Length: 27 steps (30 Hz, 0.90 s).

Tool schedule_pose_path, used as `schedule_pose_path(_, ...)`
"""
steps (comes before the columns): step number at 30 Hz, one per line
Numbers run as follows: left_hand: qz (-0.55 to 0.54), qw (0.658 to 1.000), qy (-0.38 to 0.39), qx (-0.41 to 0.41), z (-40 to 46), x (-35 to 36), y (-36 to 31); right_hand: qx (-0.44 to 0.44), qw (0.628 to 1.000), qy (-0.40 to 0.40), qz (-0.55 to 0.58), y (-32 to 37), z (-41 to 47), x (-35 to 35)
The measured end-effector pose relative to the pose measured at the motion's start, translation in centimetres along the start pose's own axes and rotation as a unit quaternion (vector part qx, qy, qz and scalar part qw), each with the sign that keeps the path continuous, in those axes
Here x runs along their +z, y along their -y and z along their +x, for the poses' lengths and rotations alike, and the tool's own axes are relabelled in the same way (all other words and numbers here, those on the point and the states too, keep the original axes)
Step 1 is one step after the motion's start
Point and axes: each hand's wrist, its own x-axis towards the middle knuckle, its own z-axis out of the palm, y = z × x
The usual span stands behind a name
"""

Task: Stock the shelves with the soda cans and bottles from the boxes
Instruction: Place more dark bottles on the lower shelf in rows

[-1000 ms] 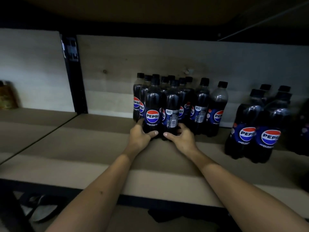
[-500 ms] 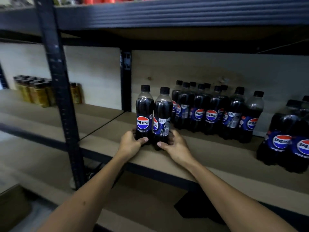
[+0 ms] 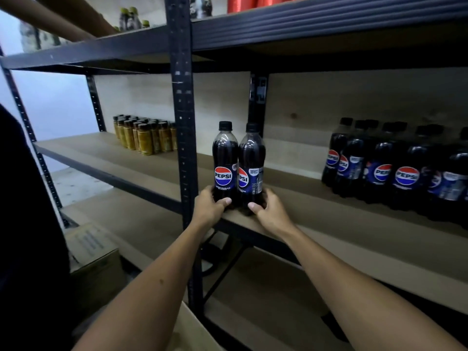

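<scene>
Two dark Pepsi bottles stand upright side by side near the front edge of the wooden shelf. My left hand grips the base of the left bottle. My right hand grips the base of the right bottle. A larger group of Pepsi bottles stands further right on the same shelf, apart from the pair.
A black upright post rises just left of the pair. Several yellow bottles stand on the neighbouring shelf at the left. Cardboard boxes sit on the floor below. Another person's arm reaches over the top shelf. Red cans stand above.
The pair of bottles has come leftward along the shelf, away from the main group, to the front edge by the post. My view has pulled back and both hands still hold the bases.
</scene>
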Motion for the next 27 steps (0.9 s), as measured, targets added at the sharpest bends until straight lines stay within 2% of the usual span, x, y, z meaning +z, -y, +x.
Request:
schedule_pose_path(6, 0.016, 1.000, 0.000, -0.005, 0.4, 0.1, -0.2, -0.017, 0.999, 0.011, -0.032, -0.5, 0.5, 0.1)
schedule_pose_path(16, 0.016, 0.998, 0.044, -0.029, -0.6, 0.1, -0.7, -0.018, 1.000, 0.008, -0.007, -0.9, 0.5, 0.1)
schedule_pose_path(22, 0.033, 0.999, -0.024, -0.028, -0.8, 1.1, -0.3, -0.022, 0.999, 0.007, -0.025, -1.1, 0.8, 0.2)
schedule_pose_path(27, 0.036, 0.999, -0.024, -0.032, -0.9, 1.1, -0.6, -0.007, 1.000, 0.022, -0.013, -1.1, 0.8, 0.1)
